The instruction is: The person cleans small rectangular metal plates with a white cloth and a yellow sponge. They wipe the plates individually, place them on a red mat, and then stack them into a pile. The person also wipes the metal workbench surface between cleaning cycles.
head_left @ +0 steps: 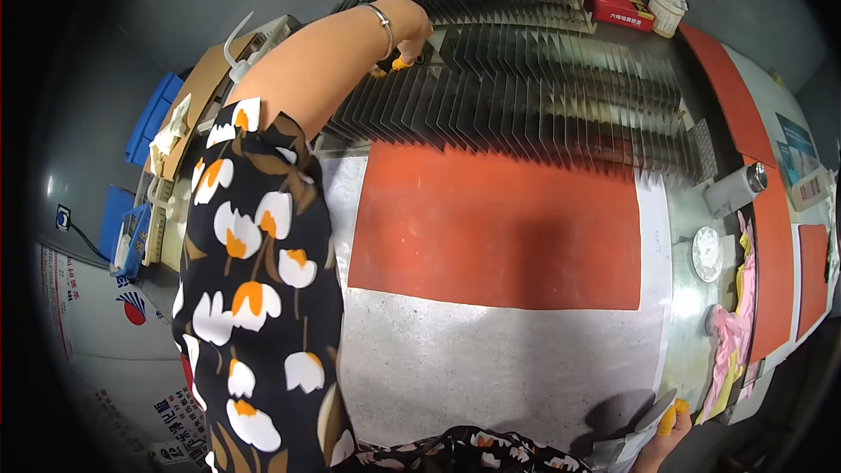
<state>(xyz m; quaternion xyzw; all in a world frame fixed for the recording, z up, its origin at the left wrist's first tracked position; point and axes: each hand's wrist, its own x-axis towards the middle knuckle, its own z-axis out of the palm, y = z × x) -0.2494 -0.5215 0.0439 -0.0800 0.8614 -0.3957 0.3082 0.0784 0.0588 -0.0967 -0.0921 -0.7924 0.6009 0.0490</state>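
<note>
My left arm stretches to the far racks, and my left hand point(410, 28) hangs over the gap between rows of thin dark plates point(543, 114). Its fingers, tipped with yellow finger cots, point down and look closed; what they pinch, if anything, is hidden among dark shapes. Low at the right edge of the work area, my right hand point(663, 440), also with yellow finger cots, grips a thin, flat, greyish-white piece point(655, 412). An orange-red mat point(499, 228) lies in front of the rows, on a white sheet point(499, 350).
On the right stand a white bottle point(736, 191) and a round white-topped container point(707, 254), beside pink and yellow cloths point(727, 342). At the back right are a red box point(619, 9) and a white jar point(667, 9). Blue bins point(153, 118) line the left side.
</note>
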